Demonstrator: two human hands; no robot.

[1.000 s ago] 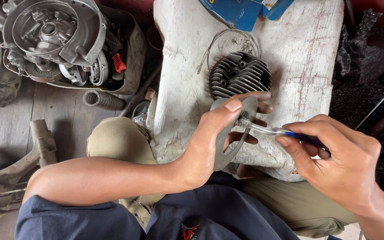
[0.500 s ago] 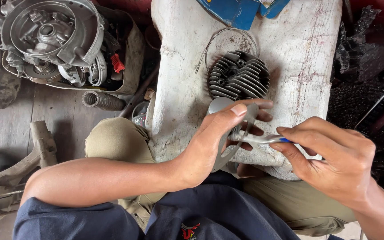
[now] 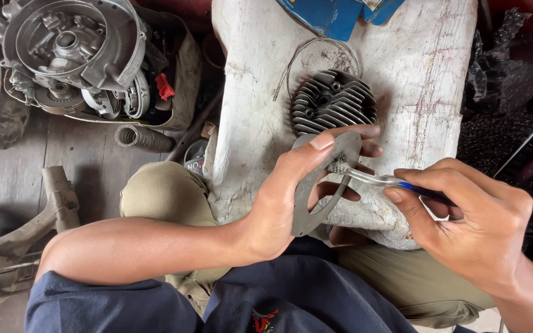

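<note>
At far left an engine casing (image 3: 72,52) is seen on the plank floor, with a ribbed hose (image 3: 144,138) lying below it. Further right, the left hand (image 3: 285,197) is closed around a flat grey ring-shaped gasket (image 3: 321,185), which is held on edge above the pale worn block (image 3: 248,92), thumb on the near face and fingers behind. Just beyond it a finned cylinder head (image 3: 334,102) rests on the block, with a thin wire loop (image 3: 316,52) lying around its far side. The right hand (image 3: 470,228) is clamped on a small brush (image 3: 390,180) with a clear shaft and blue handle, its bristle tip pressed against the upper part of the gasket. Compared with a second ago, the gasket has been turned and raised slightly, so that more of its rim is exposed, and the brush tip has been shifted from the inner edge up toward the top of the ring; it is judged that cleaning is being carried around the ring section by section, with the lower arc not yet reached
</note>
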